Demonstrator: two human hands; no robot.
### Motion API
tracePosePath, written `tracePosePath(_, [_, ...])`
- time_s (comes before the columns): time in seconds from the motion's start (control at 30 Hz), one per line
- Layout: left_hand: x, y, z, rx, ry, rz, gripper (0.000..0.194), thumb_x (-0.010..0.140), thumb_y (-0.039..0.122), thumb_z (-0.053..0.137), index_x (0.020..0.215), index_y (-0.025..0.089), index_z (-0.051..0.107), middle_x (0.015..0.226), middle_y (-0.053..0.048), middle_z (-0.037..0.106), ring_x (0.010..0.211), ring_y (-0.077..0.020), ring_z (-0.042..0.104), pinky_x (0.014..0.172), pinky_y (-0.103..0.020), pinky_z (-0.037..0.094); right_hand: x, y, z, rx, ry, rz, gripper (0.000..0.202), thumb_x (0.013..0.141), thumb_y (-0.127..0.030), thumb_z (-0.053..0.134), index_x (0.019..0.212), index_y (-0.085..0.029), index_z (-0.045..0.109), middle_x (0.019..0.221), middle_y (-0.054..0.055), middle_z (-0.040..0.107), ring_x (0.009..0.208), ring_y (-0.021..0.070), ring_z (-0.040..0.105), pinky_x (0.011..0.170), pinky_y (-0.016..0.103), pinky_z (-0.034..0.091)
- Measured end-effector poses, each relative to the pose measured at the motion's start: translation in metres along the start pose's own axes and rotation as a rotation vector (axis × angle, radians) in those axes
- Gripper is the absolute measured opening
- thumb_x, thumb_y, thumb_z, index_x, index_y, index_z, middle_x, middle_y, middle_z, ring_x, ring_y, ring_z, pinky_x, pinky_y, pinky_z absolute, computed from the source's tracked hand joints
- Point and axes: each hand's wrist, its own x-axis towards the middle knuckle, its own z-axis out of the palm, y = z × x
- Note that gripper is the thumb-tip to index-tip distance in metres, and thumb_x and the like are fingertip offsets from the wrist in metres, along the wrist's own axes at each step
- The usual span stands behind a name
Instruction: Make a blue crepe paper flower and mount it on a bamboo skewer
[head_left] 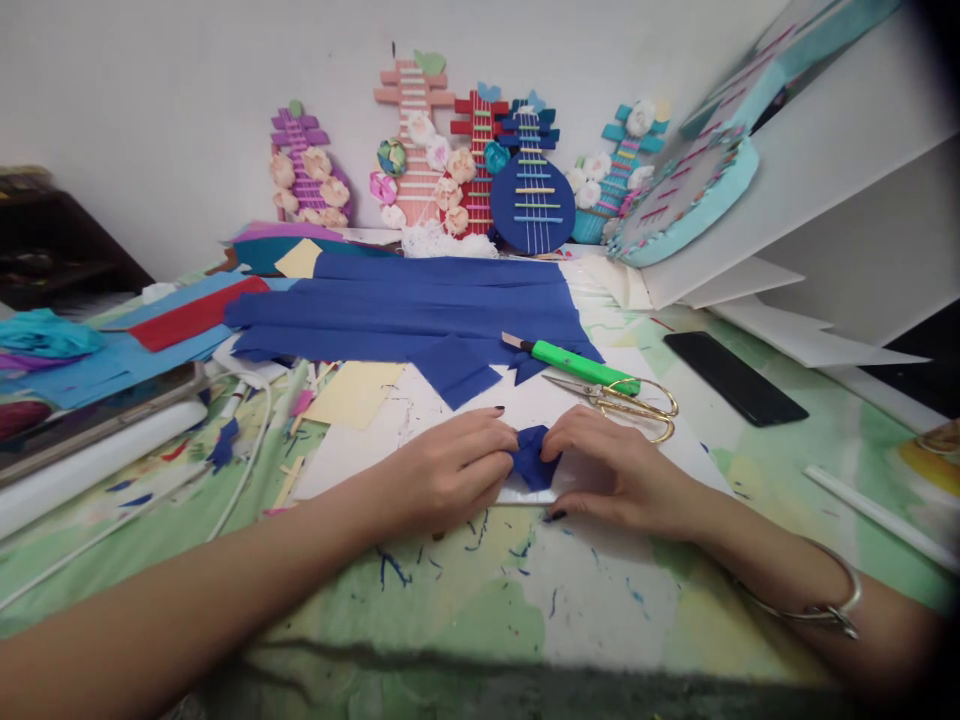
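Observation:
A small crumpled piece of blue paper is held low over the front edge of a white board. My left hand grips its left side with curled fingers; the thumb is mostly hidden. On the other side, my right hand has its fingertips bent onto the paper, with the thumb lower down near the board's edge. Just beyond the hands lie gold-handled scissors, a green craft knife with its blade out, and a folded blue paper square.
Long blue paper strips lie behind the board. A black phone is at the right, near a white stick. Decorated lute-shaped crafts lean on the wall. A white cable runs along the left; blue scraps litter the green cloth.

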Motion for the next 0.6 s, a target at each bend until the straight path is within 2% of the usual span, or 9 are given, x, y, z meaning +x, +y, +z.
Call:
tracePosePath(0.1, [0.002,-0.001,0.000,-0.037,0.063,-0.116,0.008,0.083,0.008,0.052,0.087,0.014,0.057,0.089,-0.009,0.061,0.088,-0.0177,0.055,0.080,-0.035,0.050,0.001,0.001,0.004,-0.031,0.065,-0.035,0.027,0.078,-0.032,0.068,0.099,-0.019,0.056,0.095,0.005,0.061,0.090,0.0184,0.053,0.080,0.033,0.045])
tracePosePath(0.2, [0.002,-0.002,0.001,-0.048,0.062,-0.204,0.009,0.085,0.010,0.051,0.088,0.015,0.058,0.088,-0.008,0.061,0.084,-0.0168,0.052,0.075,-0.034,0.048,0.000,0.004,0.007,-0.068,0.131,-0.013,0.016,0.081,-0.020,0.062,0.097,-0.019,0.057,0.093,0.006,0.060,0.088,0.0179,0.054,0.077,0.032,0.046])
tracePosePath(0.3, [0.001,-0.004,0.002,-0.042,0.011,-0.196,0.010,0.087,0.012,0.050,0.086,0.015,0.060,0.088,-0.008,0.061,0.083,-0.0167,0.051,0.074,-0.033,0.046,-0.001,0.008,0.007,-0.083,0.215,-0.027,0.012,0.084,-0.012,0.053,0.090,-0.019,0.061,0.090,0.006,0.062,0.084,0.0163,0.056,0.075,0.031,0.047])
tracePosePath(0.4, [0.000,-0.006,0.003,-0.028,-0.072,-0.172,0.013,0.087,0.012,0.050,0.082,0.015,0.061,0.086,-0.008,0.062,0.082,-0.0169,0.052,0.074,-0.033,0.045,-0.001,0.012,0.004,-0.098,0.240,-0.075,0.016,0.085,-0.012,0.052,0.087,-0.021,0.065,0.088,0.005,0.064,0.081,0.0156,0.057,0.073,0.031,0.047])
tracePosePath(0.53, [-0.001,-0.005,0.002,-0.039,-0.100,-0.203,0.015,0.087,0.012,0.048,0.082,0.013,0.062,0.084,-0.008,0.063,0.079,-0.0158,0.054,0.072,-0.031,0.046,-0.002,0.013,0.003,-0.115,0.226,-0.062,0.032,0.083,-0.012,0.055,0.113,-0.022,0.059,0.090,0.005,0.065,0.086,0.0178,0.058,0.077,0.034,0.048])
tracePosePath(0.6, [-0.002,-0.005,0.001,-0.050,-0.088,-0.233,0.015,0.087,0.012,0.048,0.082,0.013,0.062,0.085,-0.008,0.063,0.079,-0.0155,0.055,0.072,-0.030,0.047,-0.002,0.012,0.003,-0.126,0.211,-0.048,0.038,0.081,-0.016,0.059,0.119,-0.021,0.055,0.095,0.006,0.066,0.091,0.0196,0.057,0.080,0.035,0.048])
